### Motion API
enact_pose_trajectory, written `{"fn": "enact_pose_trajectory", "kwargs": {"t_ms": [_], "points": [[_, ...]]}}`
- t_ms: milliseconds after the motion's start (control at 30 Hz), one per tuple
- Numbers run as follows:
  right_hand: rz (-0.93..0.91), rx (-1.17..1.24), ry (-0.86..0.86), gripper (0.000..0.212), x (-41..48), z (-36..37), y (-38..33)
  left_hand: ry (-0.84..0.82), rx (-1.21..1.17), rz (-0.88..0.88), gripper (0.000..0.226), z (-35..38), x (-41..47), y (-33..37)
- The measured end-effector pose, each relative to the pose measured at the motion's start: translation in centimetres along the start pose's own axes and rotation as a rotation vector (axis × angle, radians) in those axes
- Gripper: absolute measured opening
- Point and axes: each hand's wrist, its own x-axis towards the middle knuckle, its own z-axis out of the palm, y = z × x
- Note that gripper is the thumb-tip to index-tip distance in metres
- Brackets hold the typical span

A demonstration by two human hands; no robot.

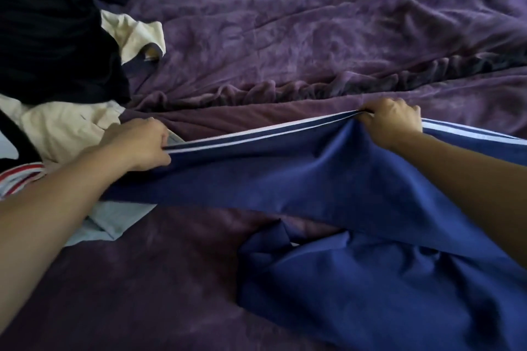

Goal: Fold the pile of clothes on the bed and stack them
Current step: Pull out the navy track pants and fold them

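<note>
Dark blue smooth-fabric garment with white side stripes (328,179), probably track trousers, lies bunched at near right on the rumpled purple plush bedcover (142,279). Its striped edge is stretched taut between both hands. Left hand (142,145) grip pinches the edge at its left end. Right hand (390,120) grip curls round it further right. By the left forearm: pale blue cloth (114,222), red-and-white striped cloth (20,174). Beyond, far left, unfolded pile: cream garment (65,128), black garment (51,37) above it.
</note>
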Motion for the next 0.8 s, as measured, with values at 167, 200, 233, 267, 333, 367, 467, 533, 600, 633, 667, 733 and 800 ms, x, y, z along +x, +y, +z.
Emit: {"fn": "enact_pose_trajectory", "kwargs": {"t_ms": [167,200,233,267,333,367,467,533,600,633,667,733,800], "points": [[-0.032,-0.008,0.129,0.042,-2.7,1.9,0.0,0.43,0.036,-0.167,0.018,2.0,2.6,-2.1],[-0.088,0.004,0.158,0.045,-3.9,2.4,-0.3,0.456,0.004,-0.223,0.023,2.5,2.9,-2.9],[-0.148,0.026,0.176,0.047,-5.1,2.8,-0.6,0.482,-0.045,-0.285,0.027,2.9,3.1,-3.7],[-0.203,0.048,0.186,0.049,-6.3,3.3,-0.9,0.504,-0.096,-0.329,0.03,3.3,2.9,-4.2],[-0.266,0.102,0.208,0.046,-9.2,4.3,-1.3,0.542,-0.179,-0.294,0.03,4.3,1.7,-3.7],[-0.279,0.145,0.222,0.04,-10.8,4.8,-1.6,0.563,-0.237,-0.199,0.027,5.1,0.6,-2.7],[-0.349,0.322,0.172,0.022,-15.9,5.9,-1.8,0.5,-0.439,0.299,0.026,8.3,-4.5,2.5],[-0.434,0.359,0.03,0.029,-19.5,6.4,-1.3,0.264,-0.442,0.605,0.046,11.2,-8.4,6.5],[-0.488,0.264,-0.225,0.05,-22.3,7.1,-0.5,-0.113,-0.243,0.706,0.076,14.5,-11.5,9.3],[-0.474,0.178,-0.368,0.061,-23.2,7.4,0.1,-0.222,-0.157,0.708,0.077,15.9,-12.6,10.3],[-0.446,0.107,-0.475,0.064,-23.9,7.8,0.7,-0.231,-0.124,0.704,0.066,17.1,-13.4,11.0],[-0.407,0.1,-0.506,0.039,-24.3,8.2,1.7,-0.165,-0.159,0.704,0.037,17.7,-14.1,11.6],[-0.302,0.231,-0.362,0.014,-23.8,7.5,2.5,-0.038,-0.365,0.696,0.024,17.0,-14.3,11.2]]}}
